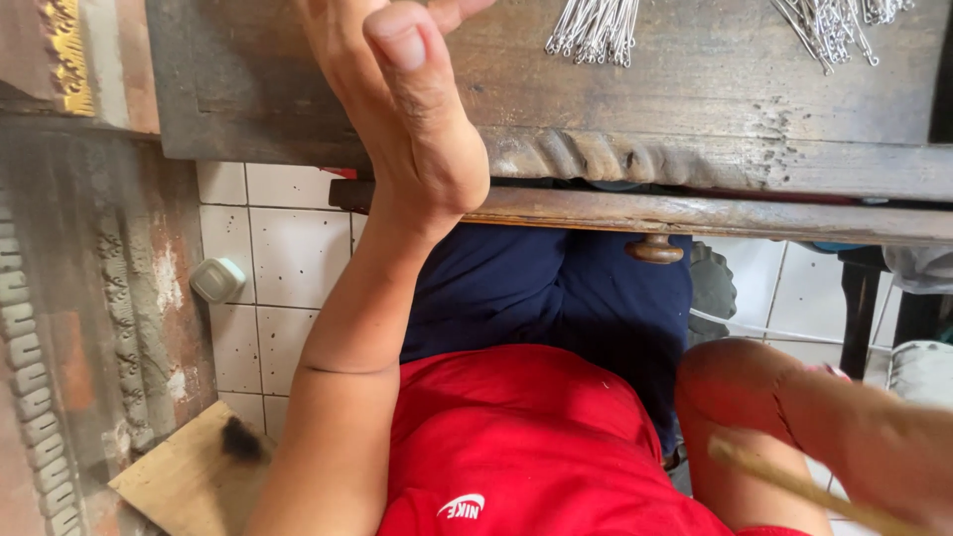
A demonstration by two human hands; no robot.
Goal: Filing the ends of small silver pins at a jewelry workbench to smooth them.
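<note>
Above the wooden table (695,89), left hand (397,99) lifted, fingers loose

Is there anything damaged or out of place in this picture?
Yes. The wooden table has a pitted, worn patch near its carved edge, and a loose wooden board on the tiled floor carries a dark, burnt-looking mark.

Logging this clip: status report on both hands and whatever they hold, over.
Left hand raised open, empty, above wooden table. Right hand blurred, gripping thin wooden stick. Metal pins untouched on table.
</note>
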